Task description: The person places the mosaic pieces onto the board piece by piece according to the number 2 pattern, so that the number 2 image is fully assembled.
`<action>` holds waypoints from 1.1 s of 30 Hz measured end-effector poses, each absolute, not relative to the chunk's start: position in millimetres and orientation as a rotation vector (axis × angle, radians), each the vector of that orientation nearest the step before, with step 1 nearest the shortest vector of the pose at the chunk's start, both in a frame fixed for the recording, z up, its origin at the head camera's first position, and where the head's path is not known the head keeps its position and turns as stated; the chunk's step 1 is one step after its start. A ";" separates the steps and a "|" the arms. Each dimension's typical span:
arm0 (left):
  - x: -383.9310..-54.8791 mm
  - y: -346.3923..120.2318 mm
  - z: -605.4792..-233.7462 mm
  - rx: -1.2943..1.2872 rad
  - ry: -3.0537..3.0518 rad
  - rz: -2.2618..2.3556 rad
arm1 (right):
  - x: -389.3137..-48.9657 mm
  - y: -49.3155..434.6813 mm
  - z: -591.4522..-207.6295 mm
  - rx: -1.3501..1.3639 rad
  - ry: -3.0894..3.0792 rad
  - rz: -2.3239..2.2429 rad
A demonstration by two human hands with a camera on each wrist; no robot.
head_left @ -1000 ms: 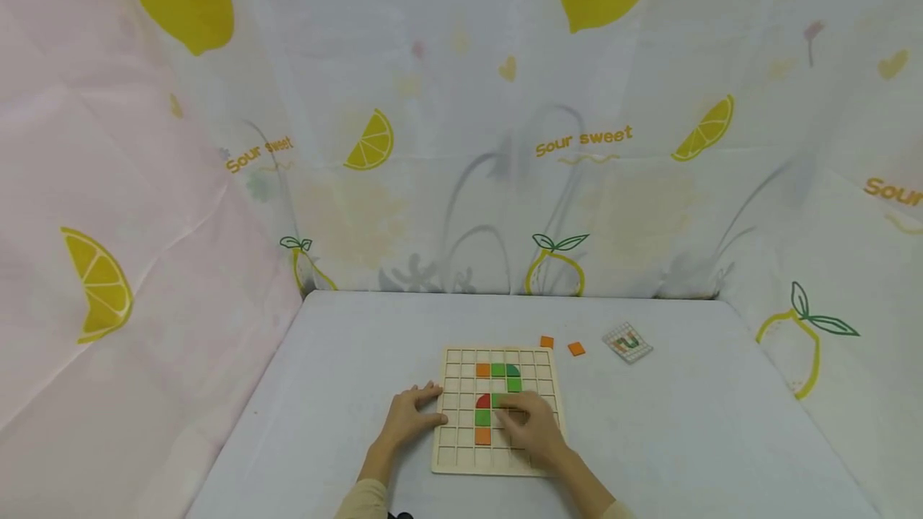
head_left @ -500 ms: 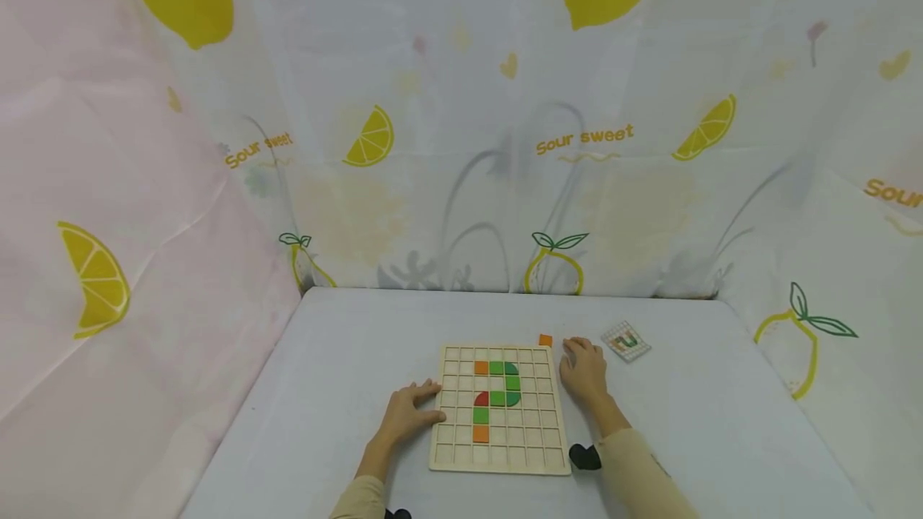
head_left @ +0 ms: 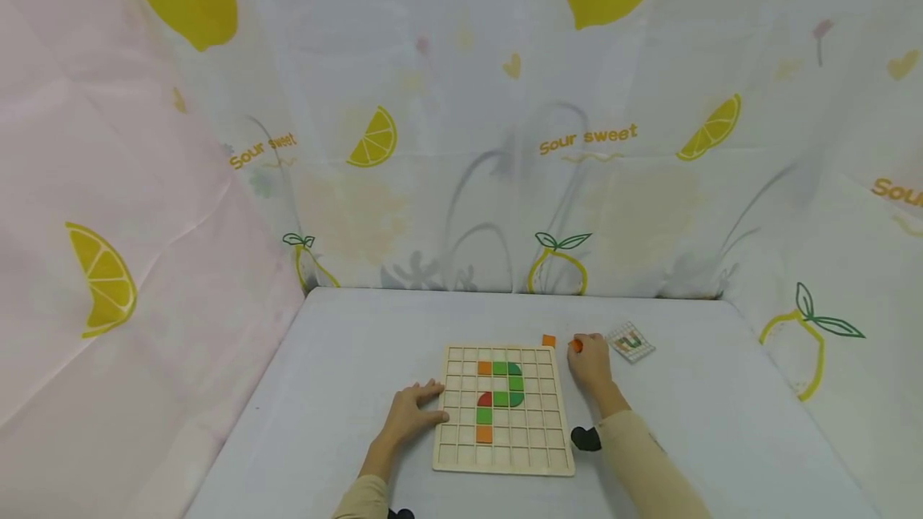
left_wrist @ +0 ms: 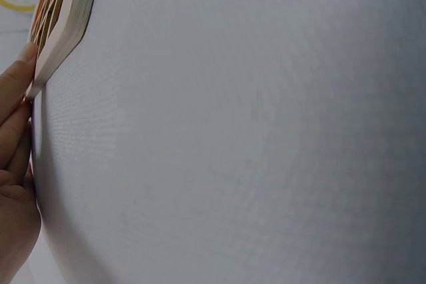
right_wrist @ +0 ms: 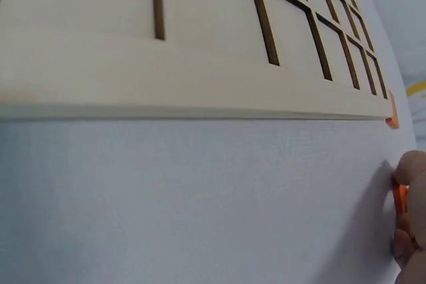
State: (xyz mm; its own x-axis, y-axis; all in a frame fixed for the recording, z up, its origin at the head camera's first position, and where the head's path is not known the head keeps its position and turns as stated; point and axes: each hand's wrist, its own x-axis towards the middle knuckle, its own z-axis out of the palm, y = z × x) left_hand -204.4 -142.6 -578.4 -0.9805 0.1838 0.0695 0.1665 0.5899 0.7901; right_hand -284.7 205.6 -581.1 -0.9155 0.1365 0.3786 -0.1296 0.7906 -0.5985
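Observation:
A wooden grid board [head_left: 537, 455] lies on the white table, with orange, green and red tiles set in its squares in a hooked line. At the board's left edge rests my left hand [head_left: 408, 416], thumb and fingers spread against the rim. My right hand [head_left: 593, 362] is beyond the board's right side and pinches an orange square tile [head_left: 576, 346]. In the right wrist view that orange tile [right_wrist: 400, 197] shows between the fingertips. Another orange tile [head_left: 549, 340] lies at the board's top right corner.
A small pattern card [head_left: 630, 342] printed with a coloured grid design lies just right of my right hand. Behind the table [head_left: 382, 327] hangs a white cloth [head_left: 425, 207] with lemon prints, which also covers both sides.
My right hand has left the board for the loose orange tile at the right and now pinches it. A green rounded tile now shows where that hand was. The left hand stays put.

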 end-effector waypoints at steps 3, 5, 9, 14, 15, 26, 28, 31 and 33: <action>-204.3 -142.0 -578.7 0.300 2.785 1.377 | -285.7 210.8 -577.0 0.006 -2.638 0.940; -204.5 -141.6 -579.3 0.296 2.786 1.376 | -284.9 214.1 -574.6 -0.024 -2.680 0.992; -204.6 -141.1 -579.9 0.294 2.778 1.378 | -279.9 221.0 -572.3 -0.123 -2.694 1.136; -205.0 -141.2 -580.4 0.297 2.775 1.379 | -271.1 227.9 -573.4 -0.176 -2.601 1.349; -205.1 -141.4 -580.6 0.300 2.777 1.379 | -268.8 228.5 -573.6 -0.170 -2.582 1.385; -206.8 -142.7 -580.3 0.314 2.789 1.360 | -228.6 203.1 -568.0 -0.008 -2.538 1.472; -207.1 -142.6 -578.9 0.318 2.790 1.353 | -218.7 194.3 -566.1 0.034 -2.513 1.513; -207.1 -142.2 -575.5 0.320 2.791 1.346 | -205.4 181.1 -567.3 0.099 -2.474 1.573; -207.1 -141.8 -573.9 0.343 2.823 1.327 | -197.0 173.0 -568.6 0.171 -2.442 1.589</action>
